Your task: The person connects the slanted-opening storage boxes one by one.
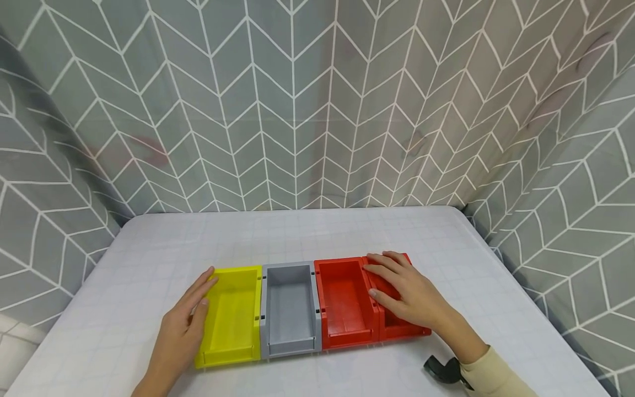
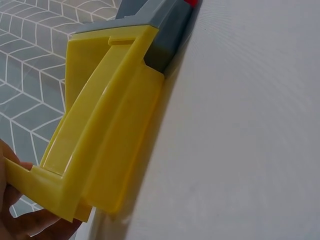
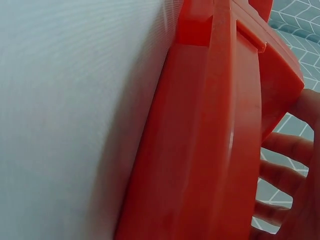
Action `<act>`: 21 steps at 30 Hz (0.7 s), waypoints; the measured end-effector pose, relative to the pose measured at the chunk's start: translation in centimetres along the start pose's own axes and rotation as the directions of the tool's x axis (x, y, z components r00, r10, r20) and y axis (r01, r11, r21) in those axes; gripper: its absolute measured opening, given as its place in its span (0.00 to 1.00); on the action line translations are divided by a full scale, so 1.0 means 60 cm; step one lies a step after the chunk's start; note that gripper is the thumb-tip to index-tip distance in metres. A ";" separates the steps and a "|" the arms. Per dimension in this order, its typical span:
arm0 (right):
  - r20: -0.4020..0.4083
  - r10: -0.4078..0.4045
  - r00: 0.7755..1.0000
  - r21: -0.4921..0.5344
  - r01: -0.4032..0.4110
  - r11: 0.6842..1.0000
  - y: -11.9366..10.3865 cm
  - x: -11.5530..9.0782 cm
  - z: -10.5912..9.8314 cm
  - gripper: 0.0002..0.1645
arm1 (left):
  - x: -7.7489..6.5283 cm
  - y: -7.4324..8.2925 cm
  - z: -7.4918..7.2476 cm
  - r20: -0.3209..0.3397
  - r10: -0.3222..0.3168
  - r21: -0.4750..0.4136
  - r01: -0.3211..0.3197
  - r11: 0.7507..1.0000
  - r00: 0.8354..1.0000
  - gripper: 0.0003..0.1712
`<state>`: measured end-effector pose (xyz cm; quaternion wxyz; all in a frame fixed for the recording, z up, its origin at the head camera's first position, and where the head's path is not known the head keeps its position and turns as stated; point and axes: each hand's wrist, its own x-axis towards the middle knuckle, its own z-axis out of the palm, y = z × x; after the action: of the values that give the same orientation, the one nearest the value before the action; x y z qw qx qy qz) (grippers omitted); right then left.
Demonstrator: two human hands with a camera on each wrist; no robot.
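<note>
Four connected bins stand in a row on the white table: a yellow bin, a grey bin, a red bin and a second red bin at the right end. Along the yellow bin's left side lies my left hand, its fingers extended and touching the side and rim. My right hand rests over the end red bin with fingers spread, covering much of its opening. In the right wrist view, the thumb touches a corner of that red bin.
The white table spreads around the bins. Behind it and at both sides hangs a grey curtain with a white chevron pattern. A dark curved object, apparently the wrist camera mount, is at my right sleeve.
</note>
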<state>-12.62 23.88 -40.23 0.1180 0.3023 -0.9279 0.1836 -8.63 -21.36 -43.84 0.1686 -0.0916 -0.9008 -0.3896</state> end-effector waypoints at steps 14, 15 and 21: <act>0.001 0.004 1.000 -0.019 -0.004 1.000 0.011 0.000 -0.001 0.32 | 0.002 0.006 0.001 -0.013 0.002 0.013 -0.002 1.000 1.000 0.22; 0.002 0.004 1.000 -0.019 -0.004 1.000 0.011 0.001 -0.001 0.32 | 0.002 0.006 0.001 -0.011 -0.002 0.012 0.002 1.000 1.000 0.22; -0.004 -0.005 1.000 -0.018 0.005 1.000 0.015 0.006 0.000 0.32 | 0.000 0.008 0.001 -0.009 -0.015 0.011 0.015 1.000 1.000 0.21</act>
<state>-13.42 24.35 -40.37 0.1230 0.3030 -0.9286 0.1755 -8.47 -20.98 -43.54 0.1701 -0.0819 -0.9029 -0.3861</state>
